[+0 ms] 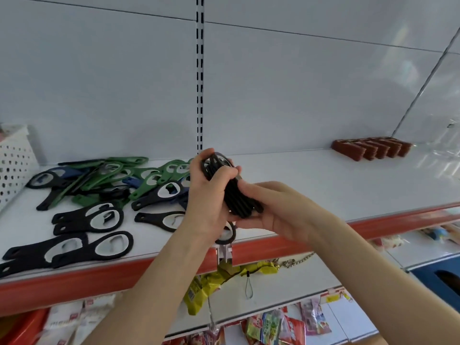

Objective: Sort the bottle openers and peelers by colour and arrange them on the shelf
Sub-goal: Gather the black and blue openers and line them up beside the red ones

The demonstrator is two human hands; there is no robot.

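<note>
Head view. The left hand (209,195) and right hand (271,210) together hold a stack of flat black plastic bottle openers (234,192) in the air, just above the front of the white metal shelf with a red front strip (323,183).

Left hand: fingers curled and pressed together round the ringed upper ends of the stack. Right hand: fingers curled round the lower handle ends, palm under the stack.

On the shelf's left half lies a loose pile of green, blue and black plastic bottle openers (139,175). In front of it, four separate black bottle openers (92,217) lie flat in overlapping pairs near the front edge.

At the back right stands a row of red-brown flat pieces (371,148), packed on edge. A white perforated basket (15,158) sits at the far left. Yellow packets (211,282) hang below the shelf.
</note>
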